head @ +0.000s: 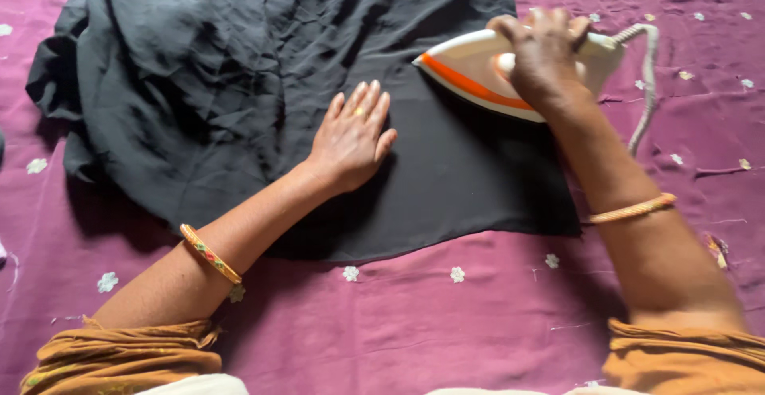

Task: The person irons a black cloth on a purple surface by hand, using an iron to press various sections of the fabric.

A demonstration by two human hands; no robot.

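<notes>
Gripping iron [486, 72], flattening black cloth [239, 84] (both hands)

Likely a home, at a makeshift ironing spot: wrinkled maroon bedcover with small white embroidered flowers [414, 315] spread flat as the working surface, white-and-orange electric iron with braided cord [478, 72] resting on black cloth [239, 84].

Matt black cloth [239, 92]; glossy plastic iron [478, 64]; purple embroidered sheet [414, 323].

No packages, labels, signs or screens show anywhere in this view; nothing printed or boxed lies on the surface (nor along the picture's edges); no display of any kind is in sight.
</notes>
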